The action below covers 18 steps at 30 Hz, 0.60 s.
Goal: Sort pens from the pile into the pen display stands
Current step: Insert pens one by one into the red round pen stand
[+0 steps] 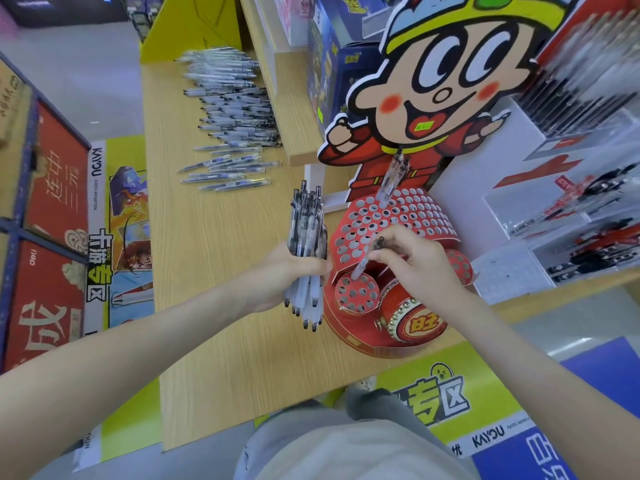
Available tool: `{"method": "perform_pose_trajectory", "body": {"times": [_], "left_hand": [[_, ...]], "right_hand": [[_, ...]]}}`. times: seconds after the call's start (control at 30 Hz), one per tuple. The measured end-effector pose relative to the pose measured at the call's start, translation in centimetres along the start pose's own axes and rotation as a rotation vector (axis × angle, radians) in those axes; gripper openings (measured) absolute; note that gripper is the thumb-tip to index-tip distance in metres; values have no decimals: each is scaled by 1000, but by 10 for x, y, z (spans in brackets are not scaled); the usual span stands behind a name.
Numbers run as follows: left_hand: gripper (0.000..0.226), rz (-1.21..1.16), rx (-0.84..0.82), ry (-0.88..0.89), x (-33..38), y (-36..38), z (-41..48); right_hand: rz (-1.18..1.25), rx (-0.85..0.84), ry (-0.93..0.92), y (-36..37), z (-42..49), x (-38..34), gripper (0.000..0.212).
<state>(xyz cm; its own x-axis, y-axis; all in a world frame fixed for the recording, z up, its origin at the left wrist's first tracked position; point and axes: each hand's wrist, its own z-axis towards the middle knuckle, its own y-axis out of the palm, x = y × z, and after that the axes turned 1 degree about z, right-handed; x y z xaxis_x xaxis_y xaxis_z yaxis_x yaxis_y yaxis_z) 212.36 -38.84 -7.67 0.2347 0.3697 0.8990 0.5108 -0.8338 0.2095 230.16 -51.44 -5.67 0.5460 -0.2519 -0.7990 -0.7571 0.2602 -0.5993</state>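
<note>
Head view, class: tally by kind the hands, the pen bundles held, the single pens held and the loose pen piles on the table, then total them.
Hands: 2, left hand and right hand
Pen bundle, held: 1
Single pen, held: 1
Loose pen pile on the table: 1
Total: 5

Bright, even indoor light, soft shadows — wide-angle bending at edges, motion blur upper right.
</note>
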Motion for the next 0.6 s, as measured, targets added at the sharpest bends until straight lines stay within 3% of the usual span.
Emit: {"method": "perform_pose_trajectory", "body": {"times": [0.3, 0.5, 0.6], "left_hand": [[11, -28, -7, 16, 4, 7, -2], [10, -31, -8, 14, 3, 9, -2], [11, -44, -22, 22, 6, 11, -3]], "right_hand": [[-138, -66, -43, -3, 11, -2, 10], [-224, -252, -127, 2, 8, 12, 12], [-274, -205, -151, 5, 8, 16, 11]]}}
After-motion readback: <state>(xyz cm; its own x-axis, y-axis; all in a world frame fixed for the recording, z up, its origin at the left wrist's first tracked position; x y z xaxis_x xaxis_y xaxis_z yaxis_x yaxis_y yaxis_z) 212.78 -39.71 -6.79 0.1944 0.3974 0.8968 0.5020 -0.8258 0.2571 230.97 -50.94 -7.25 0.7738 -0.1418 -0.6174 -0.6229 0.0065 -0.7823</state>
